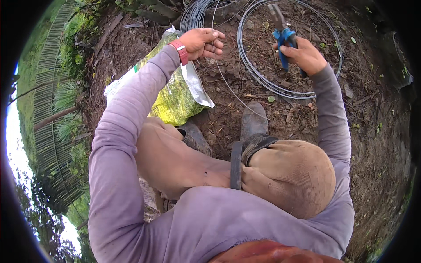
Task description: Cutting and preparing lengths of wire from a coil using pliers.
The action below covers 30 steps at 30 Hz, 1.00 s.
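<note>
My left hand, with a red band at its wrist, is raised over the ground with its fingers curled around a thin wire. The wire runs up past the fingertips and bends down to a loose end near my boot. In my right hand is a pair of pliers with blue handles, its metal jaws pointing away from me. Beneath the pliers lies a wide coil of grey wire, apart from their jaws.
A yellow-green and white sack lies under my left forearm. A denser wire bundle sits at the far side. My boots stand on brown soil with twigs and leaves. Plants and a large frond border the left.
</note>
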{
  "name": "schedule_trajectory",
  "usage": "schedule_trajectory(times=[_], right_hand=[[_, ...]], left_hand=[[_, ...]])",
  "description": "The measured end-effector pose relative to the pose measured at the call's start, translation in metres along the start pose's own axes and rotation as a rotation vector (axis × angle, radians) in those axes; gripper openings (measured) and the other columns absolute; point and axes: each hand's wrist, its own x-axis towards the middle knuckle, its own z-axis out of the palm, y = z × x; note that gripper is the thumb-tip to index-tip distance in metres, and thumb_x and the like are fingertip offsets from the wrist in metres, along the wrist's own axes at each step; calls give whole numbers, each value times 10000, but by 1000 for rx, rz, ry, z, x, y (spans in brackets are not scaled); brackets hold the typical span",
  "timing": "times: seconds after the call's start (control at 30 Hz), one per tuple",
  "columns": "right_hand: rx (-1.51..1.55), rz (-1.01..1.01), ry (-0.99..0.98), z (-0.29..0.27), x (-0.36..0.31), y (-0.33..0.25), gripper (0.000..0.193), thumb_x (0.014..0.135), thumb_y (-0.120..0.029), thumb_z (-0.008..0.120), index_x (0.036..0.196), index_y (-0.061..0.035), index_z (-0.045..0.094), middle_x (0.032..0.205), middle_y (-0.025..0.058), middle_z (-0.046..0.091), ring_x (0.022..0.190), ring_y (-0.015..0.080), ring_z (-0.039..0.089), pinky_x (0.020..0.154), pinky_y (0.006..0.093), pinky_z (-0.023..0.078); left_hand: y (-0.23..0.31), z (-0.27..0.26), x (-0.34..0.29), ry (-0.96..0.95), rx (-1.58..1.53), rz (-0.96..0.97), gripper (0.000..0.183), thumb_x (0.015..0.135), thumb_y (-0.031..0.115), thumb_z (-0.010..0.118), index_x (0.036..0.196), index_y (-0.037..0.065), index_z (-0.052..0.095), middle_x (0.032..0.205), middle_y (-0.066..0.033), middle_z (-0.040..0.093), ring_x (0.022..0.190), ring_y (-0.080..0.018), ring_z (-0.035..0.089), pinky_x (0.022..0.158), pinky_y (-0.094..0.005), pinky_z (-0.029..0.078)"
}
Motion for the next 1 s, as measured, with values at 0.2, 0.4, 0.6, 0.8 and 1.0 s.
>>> schedule_trajectory(times=[0.2,0.4,0.6,0.8,1.0], right_hand=[[-592,-116,-129,39,57,9,330,833,-300,558,910,21,570,732,166,588,692,297,574,670,399,441],[-658,-147,-195,49,72,-10,318,852,-273,563,971,22,556,780,165,594,707,265,561,682,387,436],[-710,-129,-133,51,85,-23,287,834,-249,579,951,12,555,737,143,583,684,250,558,653,374,428],[-730,-232,-123,61,106,-25,294,837,-266,577,951,5,563,761,153,591,713,271,570,673,382,434],[-812,-185,-167,68,114,-28,301,841,-277,569,955,1,567,822,165,605,794,291,584,721,387,441]], left_hand=[[1,-8,-28,19,136,-1,294,957,245,452,1141,21,503,835,-43,613,773,-169,645,714,-317,562],[4,-5,-25,12,157,33,313,954,261,459,1139,13,500,833,-42,600,777,-177,648,713,-314,565],[7,0,-26,11,180,7,315,955,258,456,1146,10,496,815,-47,605,751,-171,646,698,-317,564],[4,1,-27,7,188,-24,310,954,251,457,1137,7,507,789,-43,608,730,-164,650,663,-311,564],[3,1,-28,11,223,-11,318,956,244,450,1149,-4,500,776,-42,610,712,-161,649,659,-301,568]])
